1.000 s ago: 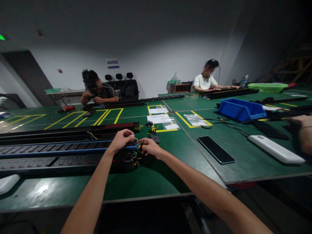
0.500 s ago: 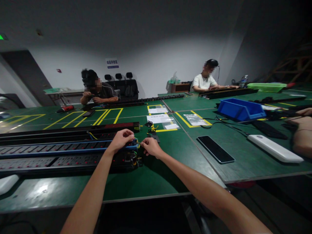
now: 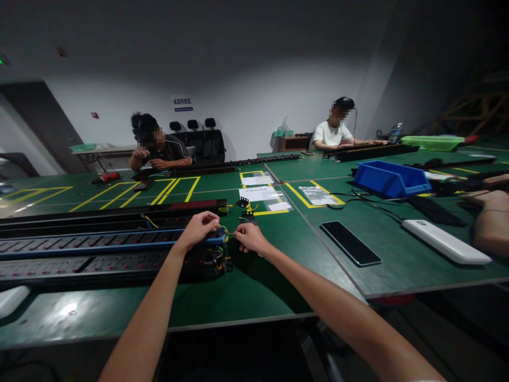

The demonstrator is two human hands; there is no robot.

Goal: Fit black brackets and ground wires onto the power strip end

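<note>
A long power strip [image 3: 99, 242] with a blue edge lies on the green table, its right end showing thin yellow and blue wires [image 3: 226, 234]. My left hand [image 3: 199, 229] rests over that end with thumb and fingers pinched together; what lies between them is too small to make out. Just to the right, my right hand [image 3: 251, 237] is closed in a pinch on the tip of a thin yellowish wire that runs out of the strip's end. Nearer to me lies a second power strip [image 3: 131, 262] with red switches and loose wires at its end.
Black metal brackets [image 3: 247, 215] lie beyond my hands. To the right are a phone [image 3: 350, 243], a white power bank [image 3: 445, 241] with a cable and a blue bin [image 3: 392, 179]. Two people sit across the table; another person's arm [image 3: 495, 217] reaches in at right.
My right hand has drawn slightly to the right, away from the strip's end, and more of the wire shows. My left hand has stayed nearly in place.
</note>
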